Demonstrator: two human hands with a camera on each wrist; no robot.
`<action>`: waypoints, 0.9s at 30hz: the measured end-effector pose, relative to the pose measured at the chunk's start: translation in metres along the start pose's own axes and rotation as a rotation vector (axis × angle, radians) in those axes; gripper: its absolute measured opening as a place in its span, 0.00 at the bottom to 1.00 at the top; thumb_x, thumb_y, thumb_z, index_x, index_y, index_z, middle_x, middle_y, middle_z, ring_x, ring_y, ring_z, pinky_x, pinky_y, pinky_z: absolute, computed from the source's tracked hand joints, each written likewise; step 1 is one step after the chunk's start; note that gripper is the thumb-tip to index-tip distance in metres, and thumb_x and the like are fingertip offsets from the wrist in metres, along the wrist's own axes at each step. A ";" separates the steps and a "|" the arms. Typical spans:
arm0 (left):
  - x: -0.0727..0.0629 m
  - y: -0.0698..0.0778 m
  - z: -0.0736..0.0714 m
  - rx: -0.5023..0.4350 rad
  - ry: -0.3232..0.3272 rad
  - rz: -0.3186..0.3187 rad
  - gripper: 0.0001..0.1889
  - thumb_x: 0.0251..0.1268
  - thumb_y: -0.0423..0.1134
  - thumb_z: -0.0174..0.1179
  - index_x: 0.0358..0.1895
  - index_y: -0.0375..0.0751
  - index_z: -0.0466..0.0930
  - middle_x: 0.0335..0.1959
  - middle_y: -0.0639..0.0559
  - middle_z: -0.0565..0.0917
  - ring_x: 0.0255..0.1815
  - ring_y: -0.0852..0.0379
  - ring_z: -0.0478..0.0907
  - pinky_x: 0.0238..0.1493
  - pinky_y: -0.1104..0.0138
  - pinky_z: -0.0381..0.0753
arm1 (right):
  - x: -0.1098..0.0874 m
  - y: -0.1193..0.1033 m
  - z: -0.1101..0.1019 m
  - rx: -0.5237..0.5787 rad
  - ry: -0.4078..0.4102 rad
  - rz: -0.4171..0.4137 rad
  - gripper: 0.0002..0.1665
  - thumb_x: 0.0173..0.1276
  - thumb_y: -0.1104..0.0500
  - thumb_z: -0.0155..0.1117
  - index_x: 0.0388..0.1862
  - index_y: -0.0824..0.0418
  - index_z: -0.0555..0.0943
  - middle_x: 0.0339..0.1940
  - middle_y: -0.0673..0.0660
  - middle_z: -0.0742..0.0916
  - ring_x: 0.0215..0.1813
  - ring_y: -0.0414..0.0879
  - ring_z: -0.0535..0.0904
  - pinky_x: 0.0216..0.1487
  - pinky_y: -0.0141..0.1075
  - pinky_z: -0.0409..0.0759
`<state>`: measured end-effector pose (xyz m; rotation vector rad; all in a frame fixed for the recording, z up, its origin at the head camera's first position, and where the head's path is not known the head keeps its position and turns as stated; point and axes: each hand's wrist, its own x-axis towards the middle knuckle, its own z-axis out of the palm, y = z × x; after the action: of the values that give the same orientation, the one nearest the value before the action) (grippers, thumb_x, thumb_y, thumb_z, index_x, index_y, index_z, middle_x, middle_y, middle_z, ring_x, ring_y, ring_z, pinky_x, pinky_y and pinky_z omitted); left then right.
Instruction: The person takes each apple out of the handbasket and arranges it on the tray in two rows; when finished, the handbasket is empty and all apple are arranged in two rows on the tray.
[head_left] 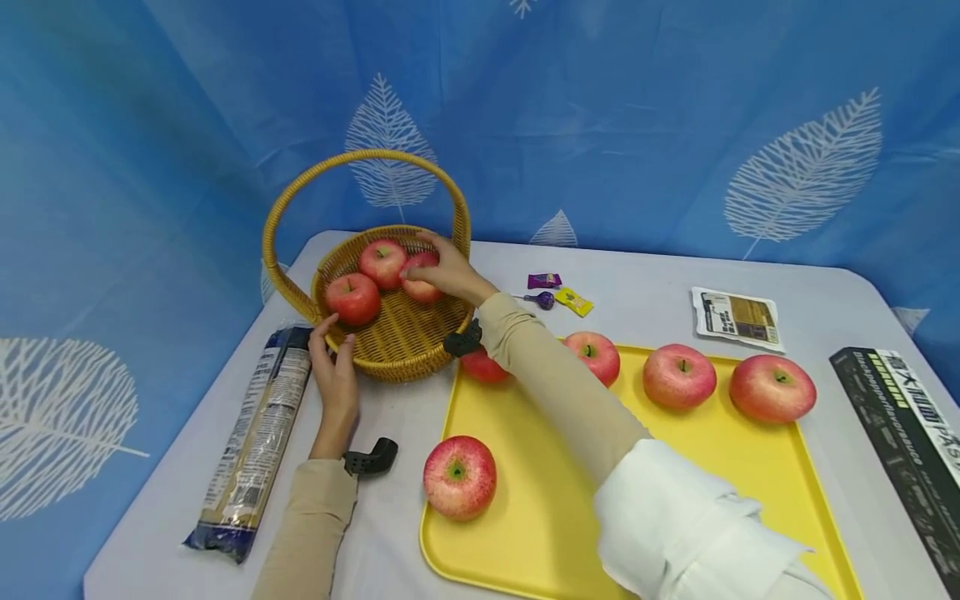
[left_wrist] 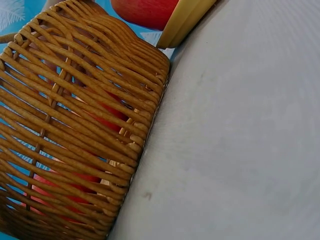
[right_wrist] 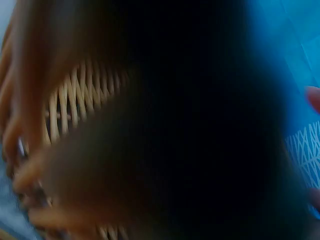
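Note:
A wicker basket (head_left: 405, 337) with a tall handle stands at the back left of the table and holds three red apples. My right hand (head_left: 444, 268) reaches into it and grips the rightmost apple (head_left: 422, 292). The other two apples (head_left: 352, 298) (head_left: 382, 262) lie beside it. My left hand (head_left: 335, 367) rests with straight fingers against the basket's near left wall. In the left wrist view the basket wall (left_wrist: 75, 125) fills the left side, with red apple showing through the weave. The right wrist view is dark and blurred, showing only some weave (right_wrist: 80, 105).
A yellow tray (head_left: 697, 467) to the right holds several more apples, one at its near left corner (head_left: 459, 477). A long noodle packet (head_left: 255, 442) lies left of my left hand. Small sweets (head_left: 573, 302), a sachet (head_left: 737, 318) and a black box (head_left: 900, 425) lie further right.

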<state>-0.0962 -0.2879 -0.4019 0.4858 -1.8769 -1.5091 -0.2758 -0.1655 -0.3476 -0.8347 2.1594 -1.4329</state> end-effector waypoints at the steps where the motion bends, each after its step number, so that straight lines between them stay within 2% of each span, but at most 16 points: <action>1: -0.002 0.004 0.002 0.002 -0.006 -0.001 0.21 0.63 0.29 0.45 0.59 0.30 0.63 0.63 0.39 0.61 0.68 0.49 0.52 0.66 0.51 0.52 | 0.000 0.001 0.000 -0.040 -0.022 0.012 0.48 0.55 0.52 0.66 0.71 0.54 0.54 0.72 0.53 0.59 0.73 0.48 0.53 0.68 0.43 0.59; 5: -0.006 0.016 0.008 0.023 -0.020 0.010 0.21 0.62 0.29 0.44 0.59 0.28 0.61 0.62 0.36 0.60 0.68 0.46 0.53 0.65 0.50 0.52 | -0.003 0.005 0.001 -0.303 -0.095 0.013 0.59 0.49 0.44 0.70 0.73 0.54 0.47 0.73 0.55 0.55 0.74 0.51 0.48 0.70 0.45 0.54; 7: -0.006 0.018 0.009 0.025 -0.017 0.014 0.21 0.62 0.29 0.44 0.59 0.28 0.62 0.62 0.35 0.60 0.67 0.46 0.53 0.65 0.50 0.52 | -0.005 0.005 0.003 -0.422 -0.122 -0.001 0.61 0.45 0.41 0.71 0.73 0.53 0.47 0.72 0.57 0.57 0.73 0.52 0.51 0.69 0.45 0.54; 11: -0.006 0.019 0.007 0.003 0.003 0.009 0.21 0.61 0.29 0.44 0.59 0.27 0.62 0.61 0.36 0.61 0.66 0.44 0.55 0.63 0.53 0.54 | -0.010 0.002 0.010 -0.518 -0.213 -0.015 0.58 0.46 0.41 0.70 0.72 0.51 0.51 0.68 0.58 0.61 0.68 0.52 0.61 0.66 0.43 0.61; 13: -0.005 0.018 0.005 -0.013 0.017 0.009 0.21 0.61 0.29 0.44 0.58 0.27 0.62 0.60 0.37 0.62 0.65 0.43 0.55 0.62 0.55 0.55 | -0.011 0.000 0.015 -0.529 -0.243 -0.044 0.55 0.47 0.41 0.69 0.71 0.49 0.53 0.66 0.57 0.64 0.64 0.49 0.65 0.63 0.41 0.65; 16: -0.003 0.017 0.004 -0.023 0.020 -0.001 0.21 0.62 0.30 0.44 0.59 0.27 0.62 0.61 0.38 0.61 0.65 0.44 0.55 0.61 0.58 0.56 | -0.015 -0.003 0.020 -0.538 -0.267 -0.112 0.50 0.48 0.43 0.69 0.69 0.49 0.58 0.64 0.55 0.66 0.62 0.47 0.66 0.62 0.39 0.66; 21: -0.005 0.018 0.004 -0.015 0.006 -0.019 0.21 0.63 0.31 0.43 0.59 0.27 0.61 0.62 0.37 0.60 0.66 0.47 0.54 0.64 0.53 0.54 | -0.031 -0.004 0.027 -0.453 -0.316 -0.193 0.41 0.49 0.45 0.68 0.63 0.49 0.65 0.62 0.54 0.68 0.57 0.43 0.69 0.59 0.37 0.69; 24: -0.006 0.018 0.004 -0.008 0.003 -0.009 0.21 0.62 0.29 0.43 0.59 0.27 0.61 0.62 0.36 0.60 0.66 0.47 0.54 0.65 0.50 0.53 | -0.046 -0.013 0.025 -0.381 -0.272 -0.210 0.39 0.49 0.43 0.67 0.62 0.46 0.68 0.60 0.52 0.69 0.55 0.42 0.70 0.56 0.37 0.71; 27: -0.005 0.016 0.005 -0.008 0.007 0.003 0.21 0.62 0.28 0.43 0.59 0.26 0.61 0.62 0.35 0.60 0.66 0.46 0.54 0.65 0.50 0.52 | -0.068 -0.027 0.013 -0.300 -0.213 -0.258 0.40 0.48 0.44 0.69 0.62 0.44 0.68 0.57 0.52 0.70 0.53 0.42 0.70 0.53 0.36 0.73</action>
<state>-0.0938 -0.2768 -0.3882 0.4839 -1.8651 -1.5111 -0.2109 -0.1363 -0.3266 -1.3513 2.1905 -1.0811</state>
